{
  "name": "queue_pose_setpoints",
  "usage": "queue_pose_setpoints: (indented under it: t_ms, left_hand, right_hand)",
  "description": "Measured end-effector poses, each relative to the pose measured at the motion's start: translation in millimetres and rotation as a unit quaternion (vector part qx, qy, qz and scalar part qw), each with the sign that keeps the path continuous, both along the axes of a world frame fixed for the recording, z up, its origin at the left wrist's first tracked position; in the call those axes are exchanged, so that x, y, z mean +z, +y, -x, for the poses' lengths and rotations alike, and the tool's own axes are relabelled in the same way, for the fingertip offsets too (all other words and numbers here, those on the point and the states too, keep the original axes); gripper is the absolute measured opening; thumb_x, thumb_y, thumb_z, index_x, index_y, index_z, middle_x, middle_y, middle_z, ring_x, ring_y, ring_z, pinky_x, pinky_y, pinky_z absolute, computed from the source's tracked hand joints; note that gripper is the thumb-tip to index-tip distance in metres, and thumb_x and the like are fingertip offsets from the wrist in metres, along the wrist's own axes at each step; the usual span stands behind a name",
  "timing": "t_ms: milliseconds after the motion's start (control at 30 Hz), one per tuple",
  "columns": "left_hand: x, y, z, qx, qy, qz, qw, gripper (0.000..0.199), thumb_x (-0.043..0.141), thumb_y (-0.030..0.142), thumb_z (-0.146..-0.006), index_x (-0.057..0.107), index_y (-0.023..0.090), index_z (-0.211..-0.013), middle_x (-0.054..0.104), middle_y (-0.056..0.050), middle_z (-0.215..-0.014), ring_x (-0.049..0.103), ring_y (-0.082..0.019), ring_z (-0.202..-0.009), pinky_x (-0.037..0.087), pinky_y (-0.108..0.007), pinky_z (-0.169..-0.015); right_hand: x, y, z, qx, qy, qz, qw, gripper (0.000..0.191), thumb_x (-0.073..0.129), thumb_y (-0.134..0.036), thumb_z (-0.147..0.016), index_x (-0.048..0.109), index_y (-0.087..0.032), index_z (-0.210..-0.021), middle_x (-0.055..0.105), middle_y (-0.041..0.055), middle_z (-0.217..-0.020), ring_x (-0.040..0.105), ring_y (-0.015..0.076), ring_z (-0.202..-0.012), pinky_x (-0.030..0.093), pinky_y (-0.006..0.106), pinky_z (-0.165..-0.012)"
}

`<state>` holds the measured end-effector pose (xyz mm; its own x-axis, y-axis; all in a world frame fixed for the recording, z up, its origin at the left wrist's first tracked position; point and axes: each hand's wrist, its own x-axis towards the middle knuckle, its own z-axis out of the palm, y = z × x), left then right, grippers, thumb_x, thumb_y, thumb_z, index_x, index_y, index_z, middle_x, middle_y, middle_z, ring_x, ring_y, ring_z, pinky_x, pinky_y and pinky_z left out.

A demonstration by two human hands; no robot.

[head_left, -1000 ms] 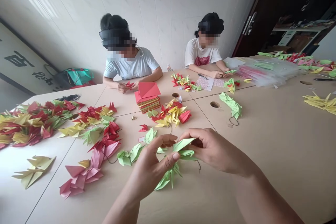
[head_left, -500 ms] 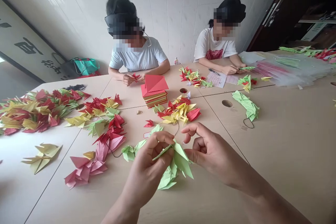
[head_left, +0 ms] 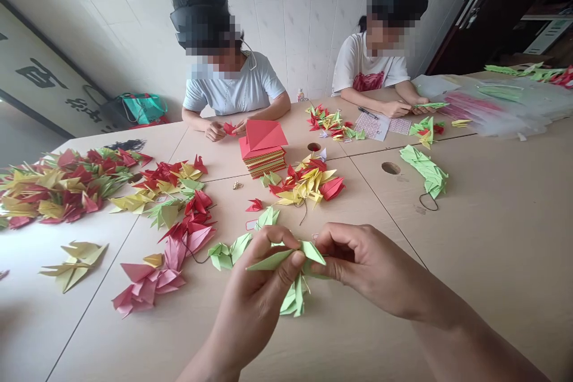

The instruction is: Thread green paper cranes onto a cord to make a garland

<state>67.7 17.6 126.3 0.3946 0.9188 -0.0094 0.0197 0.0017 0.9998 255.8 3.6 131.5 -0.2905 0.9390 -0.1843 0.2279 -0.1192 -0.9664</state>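
Between thumb and fingers, my left hand (head_left: 264, 292) pinches a green folded paper piece (head_left: 271, 261). My right hand (head_left: 362, 262) is closed at the right side of the same piece, thumb against forefinger; part of the paper there is hidden by its fingers. Below both hands, more green folded paper (head_left: 294, 298) lies at the table, partly covered. Green cranes (head_left: 228, 252) rest left of my left hand. Beyond my hands is a cluster of yellow and red cranes (head_left: 308, 182) with a dark cord loop.
A red-topped stack of paper (head_left: 264, 149) stands mid-table. Heaped cranes (head_left: 67, 185) lie left, pink ones (head_left: 150, 280) nearer. A green crane string (head_left: 423, 170) lies right. Two people sit opposite, one folding red paper (head_left: 229, 128), the other holding green paper (head_left: 432, 105).
My right hand's fingers have closed onto the green paper. The paper has turned, with its flaps now spread sideways. The whole view has shifted slightly.
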Motion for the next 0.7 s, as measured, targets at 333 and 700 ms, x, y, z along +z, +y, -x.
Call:
queue_pose_setpoints:
  t_ms: [333,700]
  left_hand:
    - [-1.1,0.0,2.8,0.005,0.009,-0.008,1.0,0.017,0.06,0.035,-0.092,0.059,0.021,-0.083,0.052,0.002,-0.074,0.046,-0.011,-0.064,0.039,-0.021,-0.057]
    - [-1.1,-8.9,-2.4,0.032,-0.117,0.018,0.992,0.004,0.064,0.025,-0.09,0.061,0.026,-0.087,0.053,0.005,-0.073,0.046,-0.005,-0.061,0.04,-0.011,-0.055]
  right_hand:
    - [9.7,-3.3,-2.0,0.038,0.017,-0.007,0.999,0.028,0.062,-0.041,-0.09,0.052,-0.019,-0.075,0.042,-0.0054,-0.065,0.034,0.0093,-0.058,0.027,0.022,-0.05]
    - [7.3,-3.1,0.7,0.05,0.093,-0.005,0.994,0.033,0.069,-0.037,-0.086,0.049,-0.018,-0.068,0.037,-0.0063,-0.061,0.03,0.0081,-0.055,0.024,0.023,-0.049]
